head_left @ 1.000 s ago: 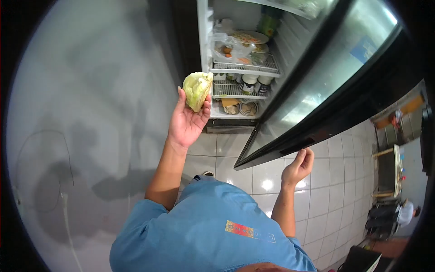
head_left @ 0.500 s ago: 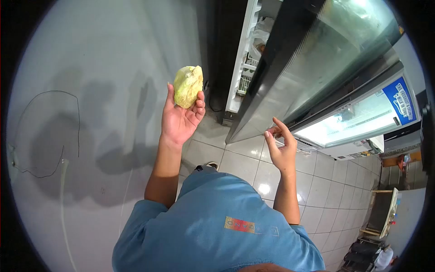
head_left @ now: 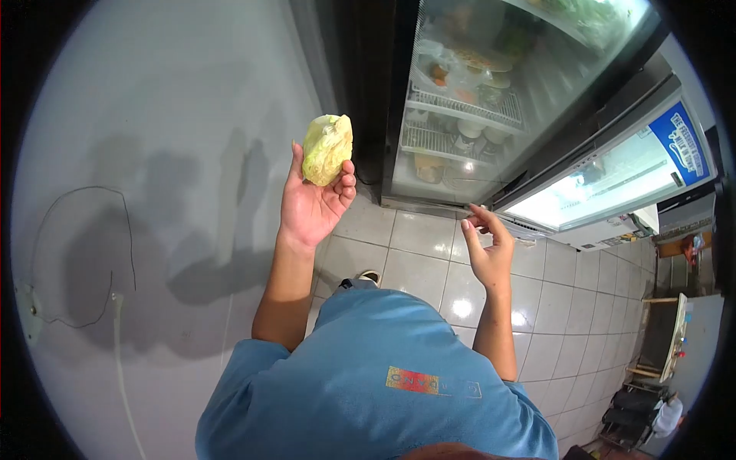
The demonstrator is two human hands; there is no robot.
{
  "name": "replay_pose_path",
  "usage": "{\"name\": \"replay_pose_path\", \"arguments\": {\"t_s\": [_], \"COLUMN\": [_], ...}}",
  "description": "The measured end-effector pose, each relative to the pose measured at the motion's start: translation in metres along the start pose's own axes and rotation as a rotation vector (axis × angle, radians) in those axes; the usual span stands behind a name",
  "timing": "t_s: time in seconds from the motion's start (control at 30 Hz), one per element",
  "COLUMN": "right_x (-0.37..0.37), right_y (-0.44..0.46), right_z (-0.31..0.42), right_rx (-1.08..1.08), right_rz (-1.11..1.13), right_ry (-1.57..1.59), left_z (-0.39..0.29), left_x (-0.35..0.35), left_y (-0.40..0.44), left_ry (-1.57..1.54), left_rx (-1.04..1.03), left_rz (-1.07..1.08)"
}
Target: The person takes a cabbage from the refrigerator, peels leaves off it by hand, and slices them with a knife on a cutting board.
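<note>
A pale yellow-green piece of cabbage (head_left: 328, 149) with a rough, uneven side is upright in my left hand (head_left: 310, 207). The thumb presses one side and the fingers curl round the other. My right hand (head_left: 491, 249) is raised near the lower edge of the glass fridge door (head_left: 437, 146). Its thumb stands apart from the half-bent fingers, and nothing shows between them. Whether a fingertip touches the door I cannot tell. Through the glass, wire shelves (head_left: 468, 107) hold bags, plates and jars.
A second lit cooler (head_left: 606, 188) with a blue sign stands to the right. On the left rises a grey wall (head_left: 176, 100) with a thin cable (head_left: 132, 238). Below is a tiled floor (head_left: 418, 276); a board-like stand (head_left: 663, 337) is at far right.
The glass fridge door has swung from ajar to shut against its frame. The cabbage piece stays in my left hand. My right hand keeps nearly the same pose.
</note>
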State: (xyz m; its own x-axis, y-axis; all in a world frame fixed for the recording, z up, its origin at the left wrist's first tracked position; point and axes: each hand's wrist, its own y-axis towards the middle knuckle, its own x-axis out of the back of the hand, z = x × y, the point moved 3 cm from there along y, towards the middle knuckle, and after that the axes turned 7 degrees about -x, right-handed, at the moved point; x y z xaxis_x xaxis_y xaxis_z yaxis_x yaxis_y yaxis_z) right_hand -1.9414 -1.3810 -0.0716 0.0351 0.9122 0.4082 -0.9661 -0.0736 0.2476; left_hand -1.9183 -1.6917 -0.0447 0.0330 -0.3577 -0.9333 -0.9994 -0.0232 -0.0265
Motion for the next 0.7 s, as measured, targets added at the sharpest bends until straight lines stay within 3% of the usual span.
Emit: {"name": "replay_pose_path", "arguments": {"t_s": [0.27, 0.47, 0.53, 0.6, 0.67, 0.7], "right_x": [0.012, 0.012, 0.011, 0.006, 0.002, 0.007], "right_y": [0.0, 0.004, 0.01, 0.011, 0.017, 0.02], "right_z": [-0.01, -0.009, -0.012, -0.011, -0.003, 0.001], "right_rx": [-0.057, -0.097, -0.129, -0.177, -0.224, -0.237], "right_rz": [-0.062, -0.049, -0.032, -0.015, 0.062, 0.151], "right_ry": [-0.034, 0.006, 0.049, 0.095, 0.397, 0.42], "left_z": [0.003, 0.01, 0.014, 0.019, 0.032, 0.041], "left_x": [0.005, -0.003, -0.015, -0.018, -0.036, -0.043], "left_y": [0.021, 0.034, 0.042, 0.052, 0.061, 0.066], "left_ry": [0.06, 0.435, 0.662, 0.69, 0.954, 0.986], "left_rx": [0.014, -0.119, -0.185, -0.134, -0.127, -0.069], "left_rz": [0.027, 0.014, 0.167, 0.222, 0.475, 0.497]}}
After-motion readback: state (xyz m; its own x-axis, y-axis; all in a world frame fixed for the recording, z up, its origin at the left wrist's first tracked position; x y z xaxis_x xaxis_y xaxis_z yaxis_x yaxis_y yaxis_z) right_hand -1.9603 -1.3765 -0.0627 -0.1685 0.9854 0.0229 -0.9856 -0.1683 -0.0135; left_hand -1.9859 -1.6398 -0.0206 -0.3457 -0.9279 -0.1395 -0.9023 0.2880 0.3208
